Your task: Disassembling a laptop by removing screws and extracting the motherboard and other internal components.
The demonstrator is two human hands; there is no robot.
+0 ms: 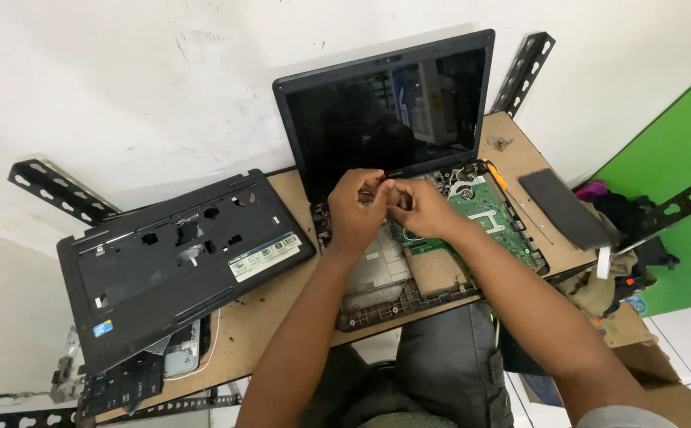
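Both hands meet over the opened laptop base [409, 269] at the hinge edge: left hand [359, 208] and right hand [421, 208] pinched together on something small (can't tell what). Advice: lift straight, avoid the green motherboard [492, 222].

The left hand [359, 208] and right hand [421, 208] are meeting over the opened laptop base [432, 265], and they are covering the part beneath them; whatever the fingertips are pinching is too small to tell; both forearms are crossing the base and hiding a strip of it; the green circuit board [496, 222] is showing only in part; the screen [389, 115] is giving blurred reflections; the keyboard [123, 384] is lying half under the black palm-rest cover [179, 261]; the bench [274, 317] is running out of view at the lower left; the clutter [623, 254] at the right is too jumbled to identify.
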